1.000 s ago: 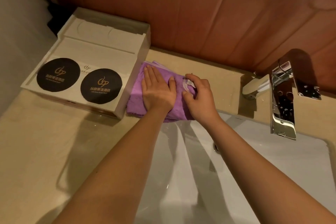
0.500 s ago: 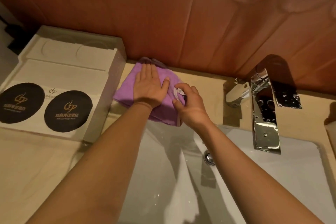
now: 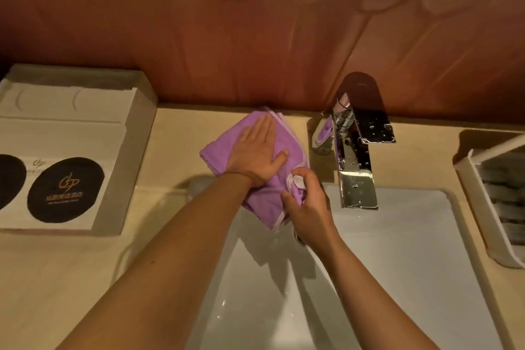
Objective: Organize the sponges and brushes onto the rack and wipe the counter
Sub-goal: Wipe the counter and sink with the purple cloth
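Far left: white stepped tray [image 3: 85, 128] bearing round matte-black coasters [image 3: 66, 189]. Smooth beige desk [image 3: 176, 145]. Centre: folded purple terry cloth [image 3: 224, 148] lies on the desk, its near corner overhanging the glossy white basin [image 3: 412, 250]. Left hand [image 3: 257, 153] flat, fingers straight, pressing the cloth. Right hand [image 3: 308, 204] curled, pinching the cloth's near corner beside a white tag. Right: angular chrome faucet [image 3: 356, 167], water-beaded; white slatted rack [image 3: 483, 193] at frame edge.

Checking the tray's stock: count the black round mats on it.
2. One black mat lies at the white tray's front; the other mat sits left of it, cut by the picture's edge. Others may lie out of view.
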Demonstrator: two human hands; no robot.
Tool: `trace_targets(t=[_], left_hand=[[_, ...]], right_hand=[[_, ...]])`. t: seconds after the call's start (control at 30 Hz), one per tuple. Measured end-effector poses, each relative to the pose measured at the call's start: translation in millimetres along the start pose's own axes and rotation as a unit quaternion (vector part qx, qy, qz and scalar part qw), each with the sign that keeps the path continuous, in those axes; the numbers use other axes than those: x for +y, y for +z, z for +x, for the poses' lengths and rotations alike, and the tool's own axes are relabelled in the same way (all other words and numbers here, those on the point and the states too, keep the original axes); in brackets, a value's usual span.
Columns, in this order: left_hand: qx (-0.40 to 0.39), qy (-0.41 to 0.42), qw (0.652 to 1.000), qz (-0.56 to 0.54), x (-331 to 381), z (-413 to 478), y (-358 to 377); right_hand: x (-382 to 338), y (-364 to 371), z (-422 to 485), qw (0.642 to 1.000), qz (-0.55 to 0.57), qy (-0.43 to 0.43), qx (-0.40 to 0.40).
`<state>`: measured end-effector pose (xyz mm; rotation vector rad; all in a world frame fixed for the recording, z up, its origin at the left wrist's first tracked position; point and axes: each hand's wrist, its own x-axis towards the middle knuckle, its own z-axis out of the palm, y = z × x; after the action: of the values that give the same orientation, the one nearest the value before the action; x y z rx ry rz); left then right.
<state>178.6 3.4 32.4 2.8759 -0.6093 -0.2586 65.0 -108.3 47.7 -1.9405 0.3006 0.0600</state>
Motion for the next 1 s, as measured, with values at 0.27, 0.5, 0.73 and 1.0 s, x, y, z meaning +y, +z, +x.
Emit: trace_targets(t=[0.27, 0.5, 0.73, 1.0], left_hand=[[-0.013, 0.012, 1.000, 0.005, 56.8, -18.6, 21.9], [0.158, -0.073, 0.962, -0.209, 119.5, -51.6, 45.0], [0.008, -0.114, 0.964, -0.241, 186.3, -40.5, 40.9], [-0.026, -0.199, 0.972, -0.121, 223.0, 7.9, 33.6]], right_hand=[[24.2, -43.4, -36.3, 0.999, 0.010, 0.049, 0.015], [52.3, -98.9, -54.9, 0.998, 0.018, 0.060, 0.017], [64.5, -160.5, -46.1, 0.998, 0.000, 0.040, 0.053], [63.9, -203.0, 7.3, 0.996, -0.066, -0.005, 0.057]])
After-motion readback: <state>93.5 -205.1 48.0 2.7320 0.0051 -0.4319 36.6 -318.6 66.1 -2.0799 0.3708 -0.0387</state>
